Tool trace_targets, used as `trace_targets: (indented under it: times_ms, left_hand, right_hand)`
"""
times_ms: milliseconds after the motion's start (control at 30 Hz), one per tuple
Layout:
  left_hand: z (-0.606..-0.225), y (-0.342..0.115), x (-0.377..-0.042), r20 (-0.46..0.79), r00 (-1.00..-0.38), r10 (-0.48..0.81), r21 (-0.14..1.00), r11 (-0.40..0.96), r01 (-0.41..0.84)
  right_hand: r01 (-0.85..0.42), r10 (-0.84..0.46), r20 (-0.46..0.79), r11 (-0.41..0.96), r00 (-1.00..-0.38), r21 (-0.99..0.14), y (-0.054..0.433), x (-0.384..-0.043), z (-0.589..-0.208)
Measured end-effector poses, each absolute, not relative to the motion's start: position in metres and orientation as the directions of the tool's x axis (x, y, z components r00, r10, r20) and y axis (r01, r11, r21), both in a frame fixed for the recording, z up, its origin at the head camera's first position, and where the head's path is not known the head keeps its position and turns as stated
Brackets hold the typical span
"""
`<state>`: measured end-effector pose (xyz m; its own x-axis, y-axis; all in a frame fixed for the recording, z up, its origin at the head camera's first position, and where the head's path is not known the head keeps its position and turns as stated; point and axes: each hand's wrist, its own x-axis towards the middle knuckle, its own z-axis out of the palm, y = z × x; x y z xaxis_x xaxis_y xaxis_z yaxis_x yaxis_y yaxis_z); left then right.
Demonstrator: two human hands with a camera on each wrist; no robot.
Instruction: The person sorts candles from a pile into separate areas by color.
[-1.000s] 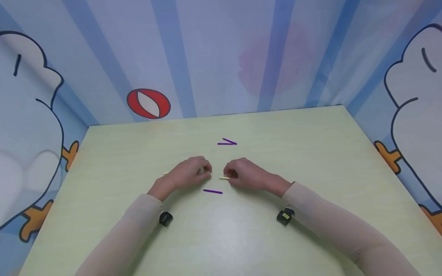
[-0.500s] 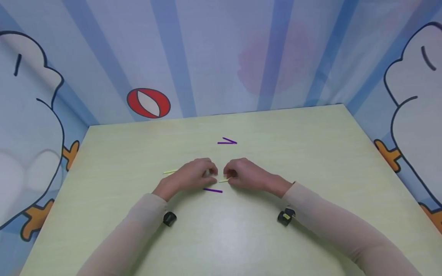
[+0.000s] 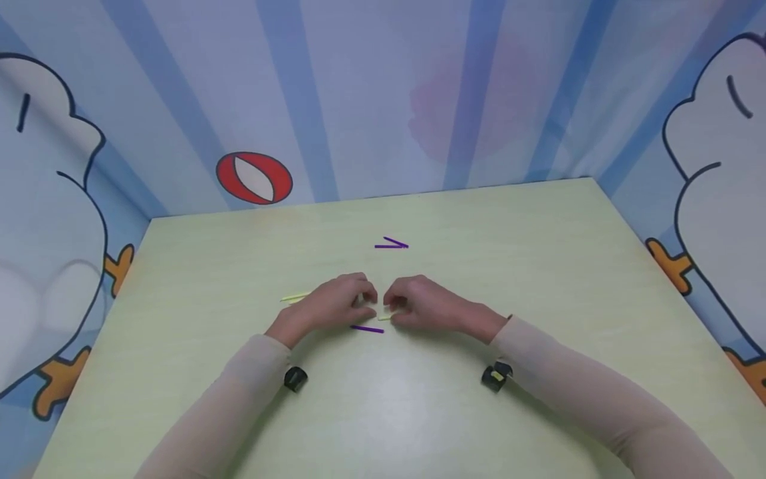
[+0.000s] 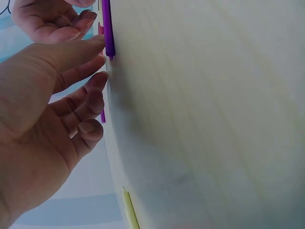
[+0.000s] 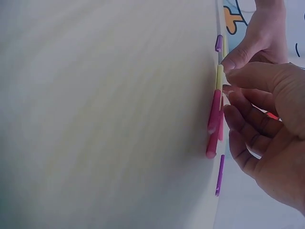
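In the head view, my left hand [image 3: 335, 299] and right hand [image 3: 426, 303] face each other low over the table, with a small gap between their fingertips. A yellow stick [image 3: 383, 318] lies in that gap, one end at my right thumb; the right wrist view shows the thumb tip right at the yellow stick [image 5: 219, 76]. Pink sticks [image 5: 215, 112] lie under my right hand, hidden from the head camera. My left thumb and fingers stand apart with nothing visible between them. A purple stick [image 3: 367, 328] rests just nearer than my left thumb.
Two purple sticks [image 3: 391, 246] meet in a narrow V farther back on the table [image 3: 509, 253]. More yellow sticks [image 3: 293, 298] poke out left of my left hand. A printed cloth backdrop [image 3: 383, 100] borders the table's back and sides.
My left hand has shifted right and spread its thumb and fingers, uncovering more of the yellow sticks behind it. The yellow stick at my right thumb has slid a little nearer.
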<state>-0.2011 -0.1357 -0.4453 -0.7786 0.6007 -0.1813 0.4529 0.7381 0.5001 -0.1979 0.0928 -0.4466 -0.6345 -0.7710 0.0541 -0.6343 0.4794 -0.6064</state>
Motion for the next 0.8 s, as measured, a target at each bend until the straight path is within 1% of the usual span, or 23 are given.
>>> trace_targets:
  times_ms: [233,400,567,800]
  left_hand:
    - [-0.446,-0.136,-0.202,-0.172,-0.776,0.607,0.502,0.732,0.461]
    - [-0.444,-0.136,-0.203,-0.168,-0.772,0.613,0.491,0.731,0.474]
    - [-0.443,-0.136,-0.203,-0.173,-0.777,0.606,0.496,0.735,0.462]
    - [-0.446,-0.136,-0.202,-0.166,-0.768,0.618,0.503,0.723,0.473]
  right_hand:
    - [-0.630,-0.789,0.032,0.464,-0.613,-0.623,0.088,-0.194,-0.445]
    - [-0.657,-0.813,0.039,0.440,-0.581,-0.613,0.083,-0.190,-0.443]
    - [-0.657,-0.821,0.035,0.430,-0.570,-0.619,0.080,-0.187,-0.445]
    - [-0.695,-0.839,0.024,0.433,-0.543,-0.573,0.074,-0.184,-0.449]
